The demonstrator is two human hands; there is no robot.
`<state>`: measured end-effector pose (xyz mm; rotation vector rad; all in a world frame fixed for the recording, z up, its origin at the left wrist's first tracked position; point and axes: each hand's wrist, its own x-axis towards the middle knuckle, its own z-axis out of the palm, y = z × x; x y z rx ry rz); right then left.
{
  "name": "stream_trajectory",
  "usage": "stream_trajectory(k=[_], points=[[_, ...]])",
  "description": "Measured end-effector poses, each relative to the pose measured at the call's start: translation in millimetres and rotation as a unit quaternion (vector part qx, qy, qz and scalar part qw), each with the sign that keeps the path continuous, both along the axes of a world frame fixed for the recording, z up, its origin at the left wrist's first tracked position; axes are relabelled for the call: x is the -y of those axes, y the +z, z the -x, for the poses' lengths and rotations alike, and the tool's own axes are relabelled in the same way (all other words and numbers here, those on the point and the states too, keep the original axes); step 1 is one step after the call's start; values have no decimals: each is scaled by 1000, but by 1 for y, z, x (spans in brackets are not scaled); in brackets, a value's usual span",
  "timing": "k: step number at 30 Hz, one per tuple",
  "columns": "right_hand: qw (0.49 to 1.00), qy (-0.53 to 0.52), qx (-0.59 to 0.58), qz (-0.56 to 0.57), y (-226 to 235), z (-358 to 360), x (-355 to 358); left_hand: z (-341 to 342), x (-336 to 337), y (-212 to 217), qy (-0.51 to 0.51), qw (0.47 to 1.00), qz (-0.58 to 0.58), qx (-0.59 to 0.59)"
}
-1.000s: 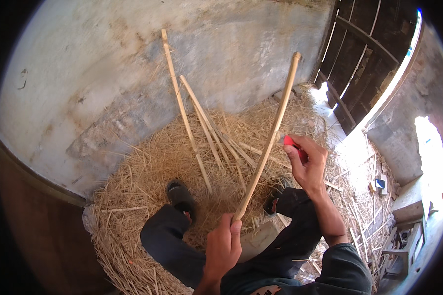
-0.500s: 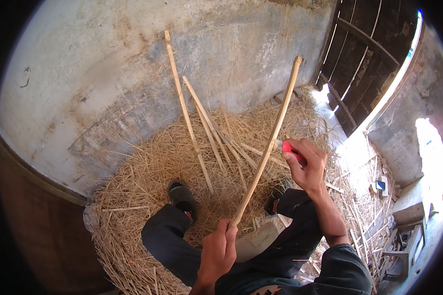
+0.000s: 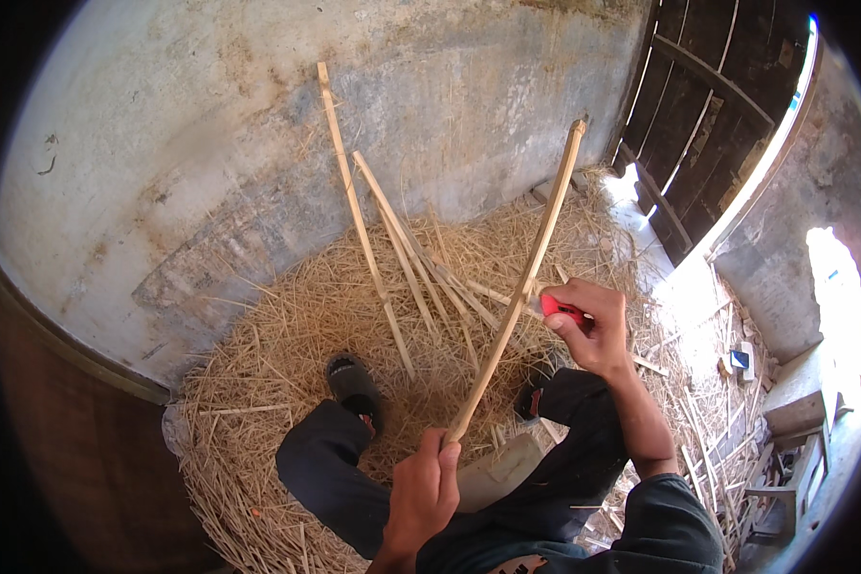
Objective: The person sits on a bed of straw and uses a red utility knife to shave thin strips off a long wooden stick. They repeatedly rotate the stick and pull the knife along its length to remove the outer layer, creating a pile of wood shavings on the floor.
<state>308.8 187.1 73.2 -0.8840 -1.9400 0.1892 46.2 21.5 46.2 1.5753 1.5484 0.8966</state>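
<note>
My left hand (image 3: 425, 490) is closed around the lower end of a long pale strip of wood or bamboo (image 3: 548, 225), near my lap. The strip slants up and away to the right, its far end in front of the wall. In my right hand (image 3: 598, 330) is a red-handled knife (image 3: 558, 307). Its short blade, partly blurred, meets the right side of the strip around the middle. Beneath the strip, between my knees, lies a pale block-like piece (image 3: 497, 471), partly hidden by my leg.
Several similar strips (image 3: 362, 225) lean on the stained wall (image 3: 210, 143) or lie across the shavings (image 3: 258, 383) covering the floor. My feet, in dark slippers (image 3: 354, 383), rest among them. A dark plank door (image 3: 713, 115) stands at the back right; a small blue-and-white object (image 3: 739, 361) lies on the right.
My right hand and the knife have shifted slightly down and left along the strip. The strip's far end has dipped a little; my left hand keeps its place.
</note>
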Motion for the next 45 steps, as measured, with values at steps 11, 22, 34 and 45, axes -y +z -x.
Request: stream_trajectory(k=[11, 22, 34, 45], points=[[998, -44, 48, -23, 8, 7, 6, -2, 2, -4, 0, 1000, -18, -11], [998, -53, 28, -23, 5, 3, -1, 1, 9, -11, 0, 1000, -19, -19], [992, -124, 7, 14, -10, -28, -46, 6, 21, -20, 0, 999, 27, -42], [951, -71, -199, 228, -3, -57, -65, 16, 40, -38, -35, 995, 88, 41]])
